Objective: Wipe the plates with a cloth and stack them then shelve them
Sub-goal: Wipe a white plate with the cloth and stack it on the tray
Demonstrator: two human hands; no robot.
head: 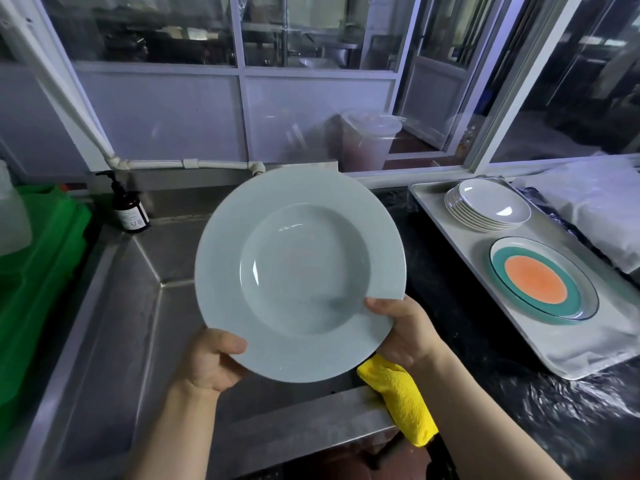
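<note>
Now you stand over the sink (114, 306), with the tray (540, 344) at three o'clock. Above the sink, centre frame, you hold the pale plate (298, 271) tilted toward you. On the tray lie the ringed plate (543, 278) and, behind it, the stack (486, 204). Your cloth (401, 400) hangs at five o'clock under your right hand (403, 330), whose thumb pinches the rim. Your left hand (211, 358) pinches the rim at seven o'clock, its fingers hidden behind.
</note>
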